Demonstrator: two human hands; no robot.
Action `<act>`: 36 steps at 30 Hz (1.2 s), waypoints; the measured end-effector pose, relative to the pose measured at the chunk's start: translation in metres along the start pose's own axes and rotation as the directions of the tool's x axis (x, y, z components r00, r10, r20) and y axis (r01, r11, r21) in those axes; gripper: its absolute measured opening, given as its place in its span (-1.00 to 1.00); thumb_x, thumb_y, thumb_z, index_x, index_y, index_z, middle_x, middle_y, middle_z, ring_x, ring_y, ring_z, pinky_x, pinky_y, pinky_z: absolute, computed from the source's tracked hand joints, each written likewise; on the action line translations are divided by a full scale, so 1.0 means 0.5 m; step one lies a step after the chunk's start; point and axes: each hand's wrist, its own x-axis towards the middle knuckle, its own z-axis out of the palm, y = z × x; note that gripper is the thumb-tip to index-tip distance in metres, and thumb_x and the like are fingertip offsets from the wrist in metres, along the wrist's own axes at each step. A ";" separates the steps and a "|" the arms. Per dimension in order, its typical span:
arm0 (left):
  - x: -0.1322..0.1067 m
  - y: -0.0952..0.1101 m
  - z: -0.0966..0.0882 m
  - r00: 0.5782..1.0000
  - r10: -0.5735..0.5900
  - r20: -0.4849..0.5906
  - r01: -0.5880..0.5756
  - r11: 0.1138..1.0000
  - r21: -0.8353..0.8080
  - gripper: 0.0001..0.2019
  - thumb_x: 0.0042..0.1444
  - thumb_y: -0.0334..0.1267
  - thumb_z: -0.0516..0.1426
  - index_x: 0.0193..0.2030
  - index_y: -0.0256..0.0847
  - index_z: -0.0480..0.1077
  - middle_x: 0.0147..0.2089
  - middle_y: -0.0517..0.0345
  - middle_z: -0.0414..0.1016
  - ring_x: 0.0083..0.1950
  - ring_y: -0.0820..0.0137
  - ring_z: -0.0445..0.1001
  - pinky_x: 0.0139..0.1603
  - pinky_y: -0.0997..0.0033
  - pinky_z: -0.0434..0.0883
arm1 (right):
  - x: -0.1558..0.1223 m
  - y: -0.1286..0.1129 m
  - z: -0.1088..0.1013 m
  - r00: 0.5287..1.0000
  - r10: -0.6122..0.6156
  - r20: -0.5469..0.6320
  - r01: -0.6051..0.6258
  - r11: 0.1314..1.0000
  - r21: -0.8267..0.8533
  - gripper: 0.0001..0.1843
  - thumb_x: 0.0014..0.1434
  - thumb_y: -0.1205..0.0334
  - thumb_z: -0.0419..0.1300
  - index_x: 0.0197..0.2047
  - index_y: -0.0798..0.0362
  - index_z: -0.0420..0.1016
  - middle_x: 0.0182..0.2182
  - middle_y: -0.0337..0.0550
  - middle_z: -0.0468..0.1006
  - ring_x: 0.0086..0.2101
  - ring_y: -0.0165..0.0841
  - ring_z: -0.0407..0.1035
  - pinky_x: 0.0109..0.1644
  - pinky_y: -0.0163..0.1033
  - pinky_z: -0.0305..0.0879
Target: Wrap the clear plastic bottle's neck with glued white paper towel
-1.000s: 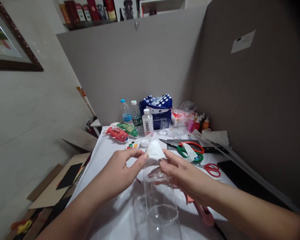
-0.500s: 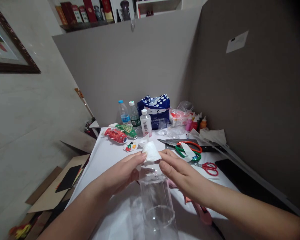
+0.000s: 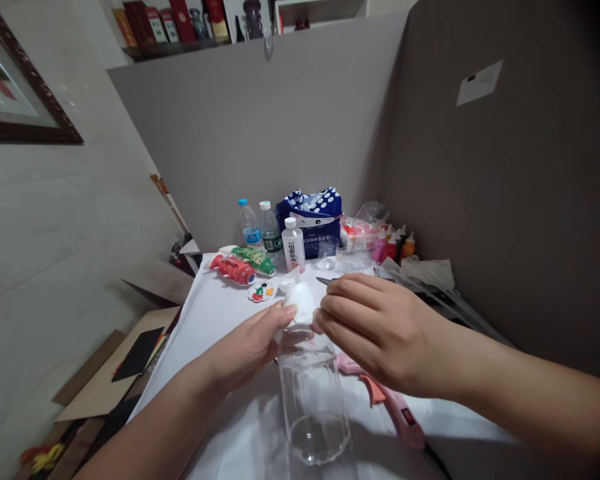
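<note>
A clear plastic bottle (image 3: pixel 313 400) points away from me, its cut, open end nearest me. White tissue-like material (image 3: pixel 300 303) covers its neck. My left hand (image 3: pixel 255 340) is closed round the neck end from the left, thumb pressing on the white material. From the right, my right hand (image 3: pixel 375 327) is closed, its fingertips pinched at the material's right edge. Under and beside that hand lies a pink glue gun (image 3: pixel 405 417) with an orange trigger. Scissors behind the right hand are mostly hidden.
Red (image 3: pixel 233 269) and green fish-shaped crafts (image 3: pixel 255 260) lie behind a small paint palette (image 3: pixel 261 292). Farther back stand several bottles (image 3: pixel 293 247), a blue bag (image 3: pixel 323 233) and paint bottles (image 3: pixel 393 245). Grey panels (image 3: pixel 280 127) enclose the table; cardboard (image 3: pixel 105 367) lies at left.
My right hand has turned and risen, its flatter fingers now curled into a pinch at the white material's edge, covering the scissors. My left hand has stayed at the bottle neck.
</note>
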 end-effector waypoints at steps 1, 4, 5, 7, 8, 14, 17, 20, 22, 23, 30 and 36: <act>0.000 0.000 0.000 1.000 0.007 -0.010 -0.007 1.000 0.005 -0.67 0.29 -0.15 0.10 0.11 -0.27 0.35 0.09 -0.04 0.42 0.02 0.24 0.46 0.01 0.09 0.46 | 0.002 0.001 0.002 1.000 0.009 0.008 -0.009 1.000 0.003 -0.65 0.29 0.47 -0.04 -0.42 0.18 0.51 -0.46 0.01 0.52 -0.41 -0.23 0.30 -0.32 -0.08 0.31; -0.003 -0.002 -0.003 0.999 0.014 -0.046 -0.012 0.999 0.030 -0.67 0.34 -0.12 0.00 0.02 -0.32 0.41 0.03 -0.08 0.47 0.03 0.21 0.44 0.07 0.12 0.38 | 0.005 0.008 0.012 0.993 0.114 -0.022 -0.110 0.984 0.139 -0.73 0.24 0.49 0.02 -0.41 0.18 0.49 -0.47 -0.03 0.49 -0.41 -0.29 0.29 -0.34 -0.17 0.27; -0.005 -0.003 -0.005 0.998 0.011 -0.055 -0.008 0.999 0.044 -0.66 0.35 -0.11 -0.03 0.01 -0.32 0.41 0.02 -0.08 0.47 0.04 0.20 0.42 0.09 0.12 0.36 | 0.005 0.011 0.015 0.985 0.171 -0.034 -0.160 0.962 0.221 -0.77 0.22 0.50 0.04 -0.39 0.17 0.49 -0.46 -0.05 0.48 -0.41 -0.31 0.28 -0.35 -0.21 0.26; -0.009 -0.005 -0.009 0.999 0.017 -0.052 -0.013 0.997 0.073 -0.63 0.35 -0.07 -0.05 0.06 -0.28 0.39 0.04 -0.06 0.45 0.05 0.19 0.41 0.09 0.12 0.33 | 0.008 0.015 0.019 0.958 0.286 -0.017 -0.258 0.886 0.386 -0.84 0.16 0.51 0.09 -0.35 0.13 0.45 -0.43 -0.12 0.46 -0.42 -0.37 0.27 -0.37 -0.27 0.23; -0.010 -0.005 -0.011 0.999 0.025 -0.042 -0.021 0.996 0.091 -0.60 0.35 -0.03 -0.07 0.10 -0.25 0.36 0.05 -0.05 0.44 0.05 0.19 0.41 0.09 0.12 0.33 | 0.010 0.016 0.019 0.944 0.331 0.006 -0.297 0.840 0.455 -0.85 0.13 0.51 0.10 -0.34 0.11 0.43 -0.42 -0.15 0.44 -0.42 -0.39 0.26 -0.37 -0.28 0.22; -0.016 0.003 -0.006 0.995 0.088 0.048 -0.096 0.974 0.204 -0.42 0.22 0.15 0.05 0.25 -0.18 0.24 0.13 -0.09 0.37 0.14 0.08 0.32 0.08 0.11 0.31 | 0.024 0.007 0.010 0.880 0.447 0.158 -0.449 0.678 0.583 -0.82 0.13 0.54 0.08 -0.30 0.06 0.31 -0.33 -0.22 0.35 -0.31 -0.40 0.23 -0.21 -0.26 0.21; -0.016 0.008 0.000 0.995 0.101 -0.005 -0.095 0.945 0.313 -0.38 0.16 0.12 0.13 0.27 -0.15 0.22 0.15 -0.07 0.36 0.17 0.02 0.28 0.10 0.06 0.27 | 0.024 -0.002 0.013 0.854 0.481 0.198 -0.499 0.651 0.572 -0.84 0.18 0.52 0.06 -0.28 0.06 0.28 -0.29 -0.21 0.31 -0.27 -0.38 0.21 -0.16 -0.25 0.20; -0.013 0.007 0.003 0.995 0.091 -0.033 -0.076 0.949 0.306 -0.42 0.21 0.12 0.09 0.28 -0.11 0.22 0.20 -0.07 0.34 0.21 0.01 0.27 0.08 0.07 0.29 | 0.023 -0.005 0.023 0.838 0.510 0.191 -0.517 0.634 0.575 -0.85 0.18 0.51 0.07 -0.28 0.06 0.29 -0.29 -0.21 0.31 -0.26 -0.38 0.22 -0.16 -0.25 0.19; -0.011 0.004 0.005 0.996 0.089 -0.025 -0.080 0.965 0.248 -0.47 0.24 0.08 0.06 0.28 -0.09 0.22 0.21 -0.05 0.34 0.21 0.05 0.29 0.10 0.09 0.29 | 0.024 -0.002 0.027 0.829 0.533 0.168 -0.521 0.629 0.577 -0.86 0.19 0.49 0.08 -0.29 0.05 0.30 -0.30 -0.22 0.32 -0.27 -0.38 0.23 -0.18 -0.25 0.19; -0.011 0.003 0.006 0.996 0.087 -0.021 -0.080 0.973 0.216 -0.50 0.26 0.05 0.05 0.28 -0.08 0.22 0.20 -0.04 0.36 0.19 0.08 0.32 0.11 0.09 0.29 | 0.024 0.000 0.027 0.825 0.544 0.152 -0.520 0.628 0.579 -0.87 0.20 0.47 0.09 -0.29 0.05 0.31 -0.31 -0.23 0.33 -0.28 -0.38 0.23 -0.19 -0.26 0.19; -0.020 0.010 -0.003 0.997 0.025 -0.074 -0.007 0.972 0.235 -0.58 0.26 0.04 0.04 0.01 -0.25 0.45 0.03 -0.07 0.49 0.08 0.08 0.42 0.13 0.07 0.28 | -0.060 -0.012 0.011 0.648 0.733 0.209 -0.759 0.598 0.257 -0.65 0.32 0.10 0.02 -0.49 0.01 0.26 -0.56 -0.24 0.33 -0.53 -0.38 0.19 -0.43 -0.26 0.03; -0.014 0.007 -0.017 0.995 -0.001 -0.100 0.033 0.947 0.320 -0.55 0.24 0.09 0.03 0.00 -0.22 0.48 0.08 -0.04 0.47 0.12 0.08 0.38 0.13 0.12 0.27 | -0.187 -0.095 0.068 0.147 0.658 0.739 -0.893 0.410 -0.187 -0.51 0.20 -0.08 0.12 -0.64 0.02 0.48 -0.62 0.00 0.55 -0.55 -0.14 0.42 -0.46 -0.21 -0.10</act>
